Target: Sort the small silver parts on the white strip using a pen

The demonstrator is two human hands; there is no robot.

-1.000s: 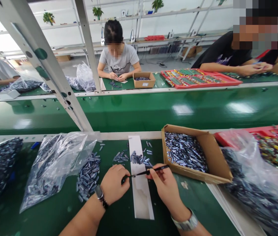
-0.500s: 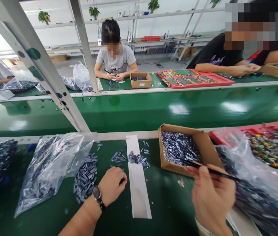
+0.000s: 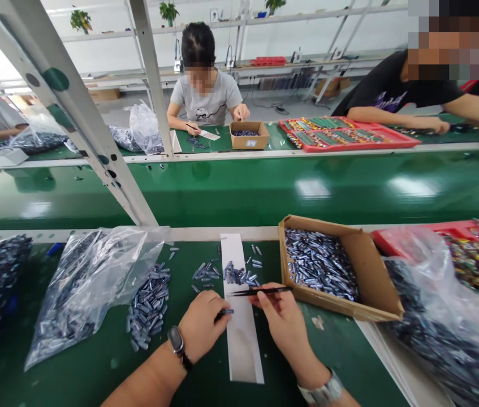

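From the head view we see our left hand (image 3: 200, 328) with its fingers pressed together on a small metal tube (image 3: 225, 311); the tube is too small for us to tell just what it is; our right hand (image 3: 284, 329) has its fingers shut around black tweezers (image 3: 260, 291), and the tips point left, near the tube; both hands are over a white paper strip (image 3: 242, 353) on the green bench (image 3: 107, 367); more tubes (image 3: 234, 276) lie on the strip; a cardboard box (image 3: 375, 271) full of tubes sits just to the right; a clear plastic bag (image 3: 89, 288) of tubes lies to the left.
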